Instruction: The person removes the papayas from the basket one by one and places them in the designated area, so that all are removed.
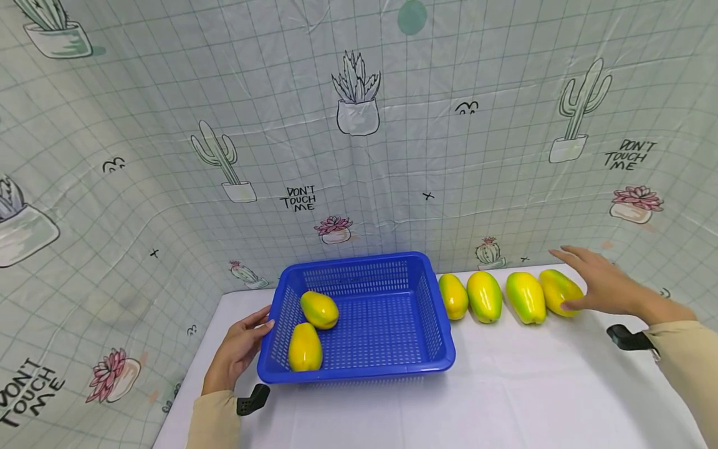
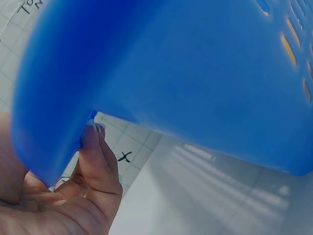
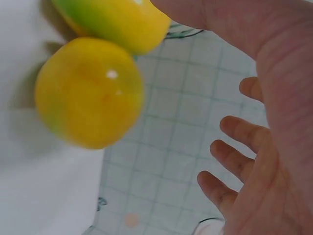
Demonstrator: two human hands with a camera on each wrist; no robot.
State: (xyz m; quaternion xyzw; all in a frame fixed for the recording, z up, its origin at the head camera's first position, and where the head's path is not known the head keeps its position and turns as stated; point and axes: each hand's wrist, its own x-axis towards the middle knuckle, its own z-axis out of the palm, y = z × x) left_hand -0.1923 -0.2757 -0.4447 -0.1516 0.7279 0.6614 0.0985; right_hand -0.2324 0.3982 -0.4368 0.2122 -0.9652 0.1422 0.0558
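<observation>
A blue plastic basket with slotted walls stands on the table, two glossy yellow-green papayas lying in its left part. My left hand holds the basket's left rim; in the left wrist view, thumb and fingers close around that rim. Right of the basket, several more papayas lie in a row. Over the row's right end my right hand is spread beside the last papaya. The right wrist view shows its fingers apart and nothing in the palm; whether the thumb touches a papaya cannot be told.
A white cloth covers the table. Behind it and at both sides hangs a gridded curtain printed with cacti and lettering, close to the basket's back and the papaya row. Each wrist wears a black camera mount.
</observation>
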